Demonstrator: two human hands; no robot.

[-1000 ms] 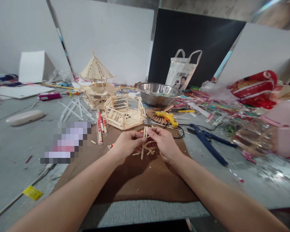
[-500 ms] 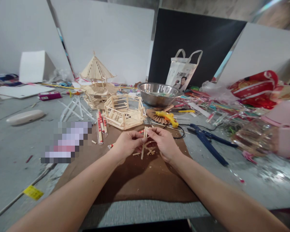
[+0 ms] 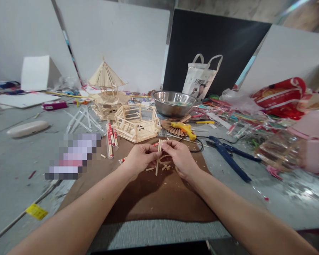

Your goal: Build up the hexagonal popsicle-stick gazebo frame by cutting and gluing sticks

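Observation:
Between my hands, over the brown mat [image 3: 154, 202], are short wooden sticks [image 3: 157, 164] held close to upright. My left hand [image 3: 140, 157] pinches them around the middle with thumb and fingers. At their upper end my right hand [image 3: 178, 156] is closed, its thumb and forefinger on the sticks. Small cut stick pieces [image 3: 166, 166] lie on the mat below. Just beyond my hands sits a many-sided wooden stick frame [image 3: 136, 134] with railings. A stick pavilion model [image 3: 106, 79] with a pointed roof stands behind it.
A yellow glue gun [image 3: 184, 129] and blue-handled cutters [image 3: 228, 156] lie on the right. Wrapped chopsticks [image 3: 110, 140] are at the left of the frame. Farther back stand a metal bowl [image 3: 175, 104] and a white bag [image 3: 200, 79]. A pink-lidded container [image 3: 295, 145] is far right.

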